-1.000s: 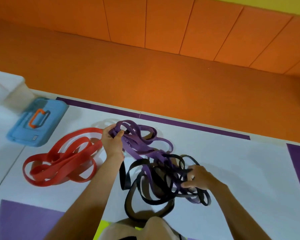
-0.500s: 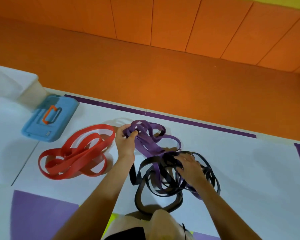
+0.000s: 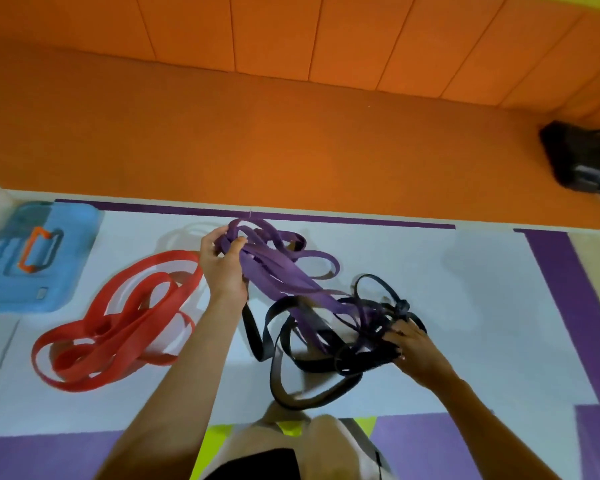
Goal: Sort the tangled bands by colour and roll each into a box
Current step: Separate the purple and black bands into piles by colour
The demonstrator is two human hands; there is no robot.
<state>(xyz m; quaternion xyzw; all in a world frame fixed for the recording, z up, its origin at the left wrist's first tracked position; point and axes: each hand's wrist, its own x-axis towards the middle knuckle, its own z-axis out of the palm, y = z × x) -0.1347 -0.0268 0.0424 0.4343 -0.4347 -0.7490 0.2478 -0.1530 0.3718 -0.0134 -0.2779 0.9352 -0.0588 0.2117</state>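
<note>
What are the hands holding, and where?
Left hand grips the purple bands at their far end; right hand grips the black bands at the tangle's right side.

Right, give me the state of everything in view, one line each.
red bands, separated, loose on the mat, not rolled
purple bands, lifted at one end, tangled with black at the other
black bands, on the mat, tangled with purple
blue box, closed, lying flat
left hand, grips the purple bands
right hand, grips the black bands at the knot
</note>
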